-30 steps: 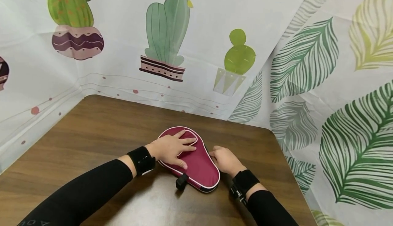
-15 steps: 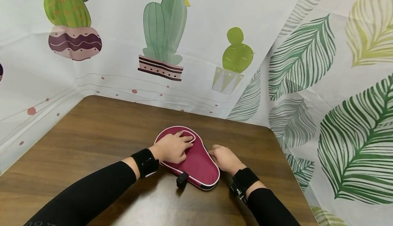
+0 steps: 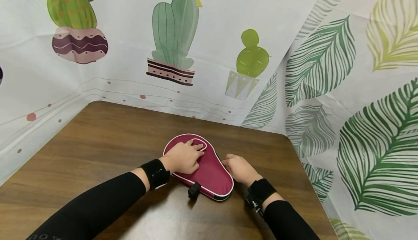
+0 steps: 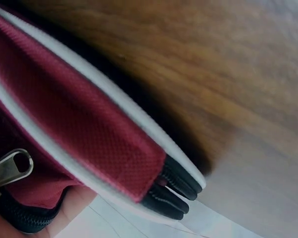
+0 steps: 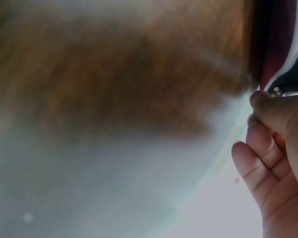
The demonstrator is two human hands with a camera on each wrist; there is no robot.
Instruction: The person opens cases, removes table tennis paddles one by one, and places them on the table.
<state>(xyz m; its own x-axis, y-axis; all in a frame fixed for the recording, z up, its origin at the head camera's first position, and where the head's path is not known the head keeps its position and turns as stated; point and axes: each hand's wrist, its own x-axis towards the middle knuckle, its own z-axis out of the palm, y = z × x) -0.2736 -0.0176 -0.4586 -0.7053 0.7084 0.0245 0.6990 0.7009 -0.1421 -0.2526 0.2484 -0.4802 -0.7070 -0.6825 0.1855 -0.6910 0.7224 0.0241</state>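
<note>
A maroon table tennis paddle case [image 3: 213,176] with white piping lies flat on the table. My left hand [image 3: 184,158] rests on its wide round part, fingers spread near the white-edged pocket. In the left wrist view, a metal zipper pull [image 4: 12,171] shows on the pocket, with skin of the hand beside it. My right hand [image 3: 240,168] is at the case's right edge. In the right wrist view, its thumb and index finger pinch at a silver zipper pull [image 5: 275,91], mostly hidden by the fingertips. A black strap loop [image 3: 194,191] sticks out at the case's near left edge.
The brown wooden table [image 3: 107,142] carries the case near its middle. Behind and at the right hangs a white cloth [image 3: 209,44] printed with cacti and leaves, close to the table's edges. Black bands [image 3: 155,174] with cameras circle both wrists.
My left hand has drawn its thumb in toward the fingers and shifted slightly on the case. The right hand stays at the right edge. The head view has shifted a little.
</note>
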